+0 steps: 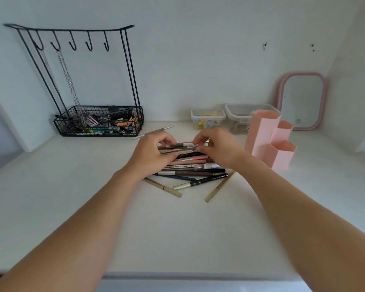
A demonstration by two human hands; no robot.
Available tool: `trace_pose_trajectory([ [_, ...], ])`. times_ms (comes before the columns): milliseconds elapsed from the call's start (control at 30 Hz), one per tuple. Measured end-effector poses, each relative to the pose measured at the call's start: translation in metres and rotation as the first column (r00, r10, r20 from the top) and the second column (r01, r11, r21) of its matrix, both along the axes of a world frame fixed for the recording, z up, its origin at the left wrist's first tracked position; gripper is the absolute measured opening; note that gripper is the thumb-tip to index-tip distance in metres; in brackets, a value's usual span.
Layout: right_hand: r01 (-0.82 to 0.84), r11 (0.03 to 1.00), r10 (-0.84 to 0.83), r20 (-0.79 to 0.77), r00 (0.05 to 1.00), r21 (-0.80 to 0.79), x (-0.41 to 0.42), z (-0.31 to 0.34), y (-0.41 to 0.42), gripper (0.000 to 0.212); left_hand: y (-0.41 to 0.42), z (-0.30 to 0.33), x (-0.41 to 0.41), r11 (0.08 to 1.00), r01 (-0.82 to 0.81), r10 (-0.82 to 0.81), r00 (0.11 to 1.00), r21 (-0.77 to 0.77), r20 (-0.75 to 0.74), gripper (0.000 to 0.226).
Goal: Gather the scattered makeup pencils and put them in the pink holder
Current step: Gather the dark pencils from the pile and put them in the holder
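Pencils (190, 163) between both hands (touching)

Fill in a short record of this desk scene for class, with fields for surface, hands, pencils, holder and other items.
surface: white desk
hands: left hand and right hand both on the pencil pile
strays: two tan pencils at the pile's near edge
holder: pink holder, upright, right of pile
other: wire basket, mirror

I see my two forearms bare to the frame's lower corners, no sleeves, with left hand (154, 153) and right hand (217, 147) ungloved.
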State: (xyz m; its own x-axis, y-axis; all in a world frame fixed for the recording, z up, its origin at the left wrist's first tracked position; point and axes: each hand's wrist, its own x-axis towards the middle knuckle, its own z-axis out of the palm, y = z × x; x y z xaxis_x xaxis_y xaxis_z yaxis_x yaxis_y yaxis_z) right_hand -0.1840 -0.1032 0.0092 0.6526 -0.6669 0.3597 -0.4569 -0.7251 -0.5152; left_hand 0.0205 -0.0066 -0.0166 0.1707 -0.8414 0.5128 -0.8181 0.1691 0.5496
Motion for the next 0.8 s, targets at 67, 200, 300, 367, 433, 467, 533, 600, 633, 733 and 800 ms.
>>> trace_pose_trajectory([
  [67,0.027,1.000,-0.027,0.053,0.998,0.008,-0.002,0.006,-0.001,0.014,0.002,0.000,0.001,0.999,-0.044,0.043,0.999,-0.030,-0.031,0.038],
  [200,0.103,0.982,-0.151,0.328,0.932,0.161,-0.015,0.017,-0.002,0.012,0.005,0.002,-0.001,0.995,-0.083,0.076,0.991,-0.059,-0.113,0.053],
  [300,0.022,0.905,-0.237,0.460,0.856,0.425,-0.017,0.017,0.000,0.011,0.006,0.005,-0.005,0.992,-0.079,0.061,0.981,-0.093,-0.184,0.050],
  [367,-0.060,0.830,-0.262,0.481,0.837,0.555,-0.013,0.016,0.004,0.011,0.004,0.007,-0.007,0.991,-0.085,0.056,0.966,-0.103,-0.254,0.045],
  [433,-0.168,0.743,-0.267,0.517,0.813,0.648,-0.007,0.014,0.008,0.011,0.005,0.011,-0.011,0.994,-0.062,0.024,0.931,-0.094,-0.365,0.039],
  [467,-0.227,0.695,-0.264,0.536,0.802,0.682,-0.004,0.013,0.011,0.012,0.006,0.013,-0.013,0.996,-0.032,-0.010,0.901,-0.088,-0.433,0.034],
  [533,-0.299,0.625,-0.242,0.544,0.804,0.721,0.002,0.010,0.015,0.012,0.008,0.017,-0.017,0.995,0.038,-0.083,0.838,-0.093,-0.540,0.018],
  [600,-0.309,0.613,-0.204,0.524,0.827,0.727,0.007,0.006,0.018,0.012,0.008,0.018,-0.019,0.992,0.072,-0.116,0.820,-0.100,-0.560,0.009],
  [633,-0.309,0.617,-0.196,0.522,0.830,0.724,0.009,0.004,0.019,0.012,0.008,0.018,-0.020,0.992,0.089,-0.124,0.820,-0.090,-0.559,0.008],
  [733,-0.285,0.639,-0.197,0.511,0.837,0.714,0.008,0.003,0.019,0.013,0.006,0.017,-0.022,0.989,0.134,-0.148,0.820,-0.065,-0.553,0.010],
  [800,-0.210,0.693,-0.175,0.444,0.879,0.689,0.007,0.004,0.022,0.015,0.006,0.016,-0.023,0.988,0.146,-0.153,0.815,-0.057,-0.559,0.013],
])
